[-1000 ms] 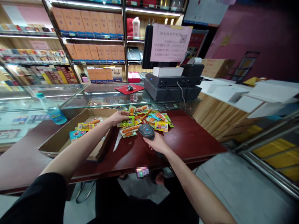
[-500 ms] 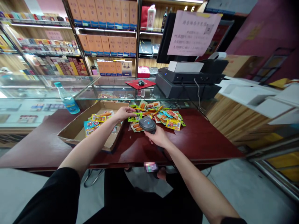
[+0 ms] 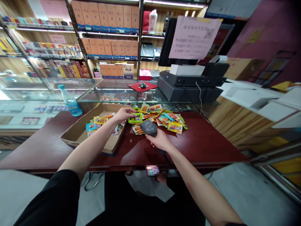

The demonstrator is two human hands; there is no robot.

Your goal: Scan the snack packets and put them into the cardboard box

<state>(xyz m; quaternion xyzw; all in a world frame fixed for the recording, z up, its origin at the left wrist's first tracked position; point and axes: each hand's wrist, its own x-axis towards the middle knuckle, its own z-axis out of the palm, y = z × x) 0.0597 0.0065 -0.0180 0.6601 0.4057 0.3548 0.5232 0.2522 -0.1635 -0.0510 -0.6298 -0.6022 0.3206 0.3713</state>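
Note:
My left hand (image 3: pixel 125 114) pinches a green snack packet (image 3: pixel 135 118) at the right rim of a shallow cardboard box (image 3: pixel 81 120). Wrapped in my right hand (image 3: pixel 160 138) is a dark barcode scanner (image 3: pixel 149 127), its head toward the green packet. Inside the box lie several snack packets, among them a yellow one (image 3: pixel 100 120) and a blue one (image 3: pixel 92 126). Behind and right of the scanner spreads a pile of colourful snack packets (image 3: pixel 164 118), with a yellow packet (image 3: pixel 175 127) at its front. My left forearm hides part of the box.
A bottle of blue liquid (image 3: pixel 72 105) stands at the table's back left. Behind the dark red table (image 3: pixel 202 144) are a glass counter, a mouse on a red mat (image 3: pixel 150 85) and a cash register (image 3: pixel 185 89). White boxes (image 3: pixel 254 94) lie on the right.
The small light on the scanner's head no longer shows. The whole view has shifted slightly. Both hands stay in nearly the same place with the same things in them.

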